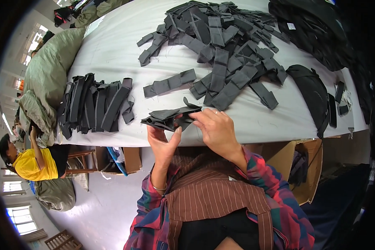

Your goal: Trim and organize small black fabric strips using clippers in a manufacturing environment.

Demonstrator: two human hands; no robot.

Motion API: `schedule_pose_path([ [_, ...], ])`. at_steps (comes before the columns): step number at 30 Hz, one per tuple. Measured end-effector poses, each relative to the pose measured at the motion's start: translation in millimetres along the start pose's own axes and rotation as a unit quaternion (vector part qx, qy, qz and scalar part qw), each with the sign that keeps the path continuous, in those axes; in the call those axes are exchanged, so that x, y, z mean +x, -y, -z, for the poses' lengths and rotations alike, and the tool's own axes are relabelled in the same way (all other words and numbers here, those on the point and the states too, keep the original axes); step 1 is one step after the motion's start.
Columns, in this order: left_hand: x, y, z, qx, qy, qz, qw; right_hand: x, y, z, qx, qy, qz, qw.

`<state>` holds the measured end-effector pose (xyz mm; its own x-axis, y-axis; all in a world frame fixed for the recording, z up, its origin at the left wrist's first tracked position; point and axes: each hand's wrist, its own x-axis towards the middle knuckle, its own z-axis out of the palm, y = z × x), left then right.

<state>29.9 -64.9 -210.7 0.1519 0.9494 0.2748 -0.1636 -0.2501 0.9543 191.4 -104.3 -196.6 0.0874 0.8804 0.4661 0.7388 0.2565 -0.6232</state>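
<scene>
Just above the table's near edge, a folded dark grey fabric piece is held between both hands. My left hand grips it from below, thumb up against its near side. The fingers of my right hand pinch its right end, where a flap curls upward. A single grey fabric strip lies flat just beyond. Farther off, a large loose heap of similar grey strips spreads toward the back of the table. A row of stacked grey strips stands to the left.
Green-grey sacks line the table's left side. A black bag-like piece and a dark phone-like object lie at right, near piled black fabric. Below the edge is a cardboard box. A person in yellow sits at left.
</scene>
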Motion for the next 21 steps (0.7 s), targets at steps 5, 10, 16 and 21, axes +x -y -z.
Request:
schedule_pose_path([
  [5, -2, 6, 2, 0.021, 0.001, -0.011, 1.000, 2, 2, -8, -0.039, -0.011, 0.010, 0.999],
  [10, -4, 5, 1, 0.009, -0.004, 0.012, 1.000, 1, 3, -8, -0.060, 0.007, -0.004, 0.998],
  [16, -4, 0, -3, -0.005, -0.009, 0.018, 1.000, 1, 2, -5, -0.033, -0.014, -0.011, 0.999],
  [21, 0, 1, -7, 0.001, -0.008, 0.021, 1.000, 5, -2, -4, -0.021, -0.002, -0.013, 1.000],
])
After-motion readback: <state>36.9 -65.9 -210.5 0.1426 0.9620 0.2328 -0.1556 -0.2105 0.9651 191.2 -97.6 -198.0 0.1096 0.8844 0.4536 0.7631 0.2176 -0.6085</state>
